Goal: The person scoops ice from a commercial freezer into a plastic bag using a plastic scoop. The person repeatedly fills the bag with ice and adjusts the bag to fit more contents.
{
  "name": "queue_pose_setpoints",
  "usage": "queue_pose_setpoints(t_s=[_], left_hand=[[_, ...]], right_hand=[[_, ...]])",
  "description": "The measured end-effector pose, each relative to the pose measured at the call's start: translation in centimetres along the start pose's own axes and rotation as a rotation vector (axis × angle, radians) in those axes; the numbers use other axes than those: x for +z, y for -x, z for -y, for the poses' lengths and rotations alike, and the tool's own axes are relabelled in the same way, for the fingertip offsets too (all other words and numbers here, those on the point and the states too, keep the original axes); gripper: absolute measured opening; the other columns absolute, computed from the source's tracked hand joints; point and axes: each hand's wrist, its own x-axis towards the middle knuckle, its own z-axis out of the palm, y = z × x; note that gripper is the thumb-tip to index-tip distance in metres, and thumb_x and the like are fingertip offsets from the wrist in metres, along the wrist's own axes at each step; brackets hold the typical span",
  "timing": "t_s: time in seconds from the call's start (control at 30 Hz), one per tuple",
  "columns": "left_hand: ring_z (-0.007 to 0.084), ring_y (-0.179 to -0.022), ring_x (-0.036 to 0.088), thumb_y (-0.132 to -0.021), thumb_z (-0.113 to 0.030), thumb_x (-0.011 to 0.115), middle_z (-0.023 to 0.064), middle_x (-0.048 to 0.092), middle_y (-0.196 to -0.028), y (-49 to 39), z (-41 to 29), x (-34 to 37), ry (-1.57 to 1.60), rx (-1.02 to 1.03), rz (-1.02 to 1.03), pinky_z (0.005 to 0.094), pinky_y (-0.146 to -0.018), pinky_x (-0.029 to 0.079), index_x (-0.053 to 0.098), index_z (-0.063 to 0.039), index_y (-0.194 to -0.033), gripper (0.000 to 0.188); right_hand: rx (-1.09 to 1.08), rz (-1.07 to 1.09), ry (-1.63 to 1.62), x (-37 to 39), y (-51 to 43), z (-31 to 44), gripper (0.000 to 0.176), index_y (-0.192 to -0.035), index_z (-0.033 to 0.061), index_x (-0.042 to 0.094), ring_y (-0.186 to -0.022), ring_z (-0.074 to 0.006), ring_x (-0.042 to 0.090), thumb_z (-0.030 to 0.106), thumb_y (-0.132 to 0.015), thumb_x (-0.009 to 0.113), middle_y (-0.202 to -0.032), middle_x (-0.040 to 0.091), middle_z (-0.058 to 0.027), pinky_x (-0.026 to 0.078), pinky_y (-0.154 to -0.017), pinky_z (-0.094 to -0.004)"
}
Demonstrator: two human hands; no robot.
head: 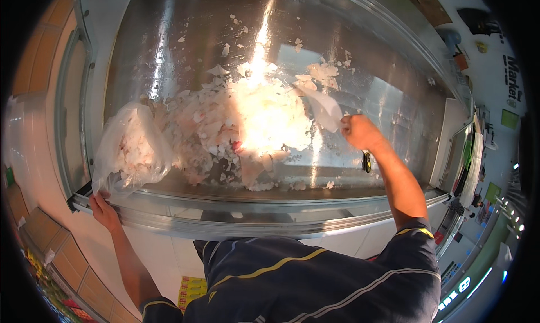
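Observation:
My left hand (103, 212) grips the lower edge of a clear plastic bag (162, 152) at the left front corner of a metal display counter. Inside the bag is a load of whitish flakes (136, 148) that look like ice. My right hand (359, 131) holds a flat, translucent white piece (324, 105), plastic or ice, I cannot tell which. Its far end reaches toward the right side of a large heap of flaked ice (211, 120) on the counter's metal bed. Bright glare washes out the heap's middle. A small red bit (237, 146) shows in the heap.
A black-and-yellow handle (366, 161) lies on the metal bed (413, 124) below my right wrist. The counter's front rail (253, 226) runs between my body and the ice. A glass side panel (74, 107) stands at the left. Scattered flakes (322, 75) lie beyond the heap.

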Motion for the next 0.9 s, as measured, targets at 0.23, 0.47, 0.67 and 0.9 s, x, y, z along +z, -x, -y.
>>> queue_pose_setpoints(t_s=[0.23,0.47,0.67,0.9], left_hand=[[0.0079,-0.07,0.048,-0.106,-0.031,0.05,-0.0016,0.063,-0.082,0.0,-0.3,0.2,0.027,0.006,-0.011,0.0243,-0.064,0.039,0.062,-0.006,-0.094,0.03],[0.0079,-0.07,0.049,-0.106,-0.031,0.05,-0.0018,0.063,-0.081,0.1,-0.3,0.2,0.061,-0.051,-0.025,0.0241,-0.065,0.041,0.063,-0.005,-0.094,0.031],[0.0083,-0.07,0.049,-0.106,-0.032,0.049,-0.0014,0.063,-0.081,-0.1,0.1,0.3,0.049,0.012,-0.019,0.0247,-0.065,0.041,0.063,-0.005,-0.094,0.032],[0.0089,-0.067,0.047,-0.106,-0.032,0.049,-0.001,0.063,-0.079,-0.1,0.2,0.3,0.072,0.016,-0.012,0.0259,-0.063,0.041,0.061,-0.005,-0.091,0.034]], right_hand=[[0.323,-0.137,0.356,-5.0,-10.8,-5.2,0.025,-0.101,-0.0013,0.073,-0.102,-0.0414,0.069,0.009,-0.083,0.058,-0.107,0.07,-0.0264,0.056,-0.088,-0.0457],[0.045,0.09,0.373,3.7,-8.0,5.7,0.025,-0.101,-0.0021,0.073,-0.1,-0.0388,0.071,0.008,-0.084,0.059,-0.104,0.071,-0.0255,0.057,-0.088,-0.0441],[-0.086,0.206,0.209,5.7,0.5,11.6,0.024,-0.105,-0.0047,0.066,-0.094,-0.0434,0.068,0.008,-0.087,0.057,-0.097,0.07,-0.0284,0.055,-0.087,-0.0481],[0.054,0.023,-0.068,3.7,3.6,-0.8,0.034,-0.118,0.0052,0.062,-0.1,-0.0434,0.066,0.023,-0.09,0.055,-0.105,0.069,-0.0254,0.052,-0.088,-0.0476]])
